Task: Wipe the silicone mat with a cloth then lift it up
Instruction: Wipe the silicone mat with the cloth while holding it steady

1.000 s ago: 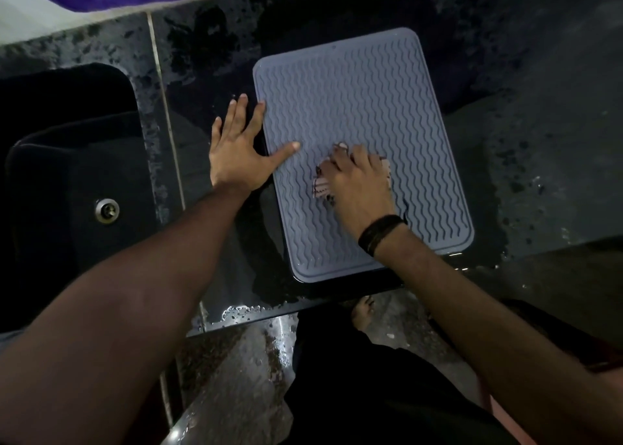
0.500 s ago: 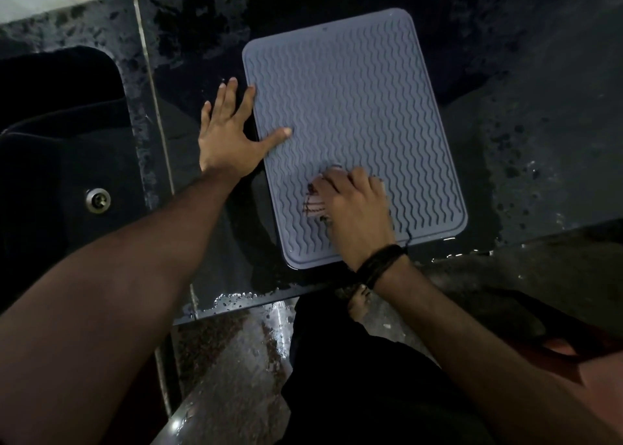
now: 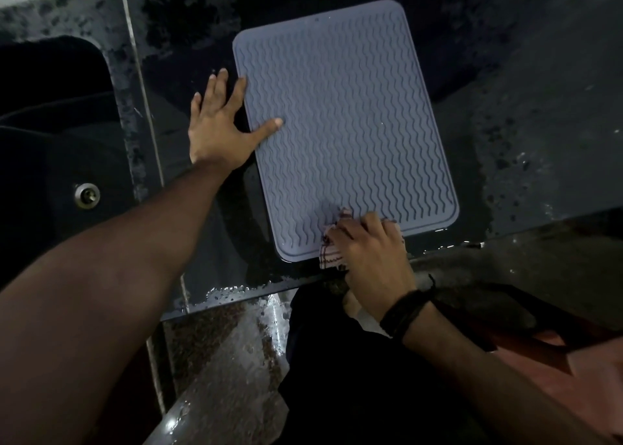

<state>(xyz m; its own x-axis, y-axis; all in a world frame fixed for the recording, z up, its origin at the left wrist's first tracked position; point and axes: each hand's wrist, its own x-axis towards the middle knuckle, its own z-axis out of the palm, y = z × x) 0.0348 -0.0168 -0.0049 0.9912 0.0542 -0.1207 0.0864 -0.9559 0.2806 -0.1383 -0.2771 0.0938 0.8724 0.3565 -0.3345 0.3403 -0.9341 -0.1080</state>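
The mat [image 3: 344, 124] lies flat on the wet dark bench [image 3: 539, 124], its near edge close to the bench's front lip, with the sink [image 3: 50, 141] well apart on the left. The left hand [image 3: 219, 131] is spread flat — fingers on the bench just beside the mat's left edge, thumb pressed onto the mat itself — so its grip is wide and holds nothing. The right hand [image 3: 371, 245] presses a bunched cloth [image 3: 332, 255] at the mat's near edge, fingers curled over it; part of the cloth pokes out past the mat toward the lip. The wiping looks well on, judging by where the cloth sits. The risks come from the water: pooled drops line the front lip, and a pull toward the body could drag the mat over the edge, since only a thumb pins it. The cloth could also slip off the lip — it already overhangs the mat. When lifting, a wet limp mat may sag or cling to the bench.
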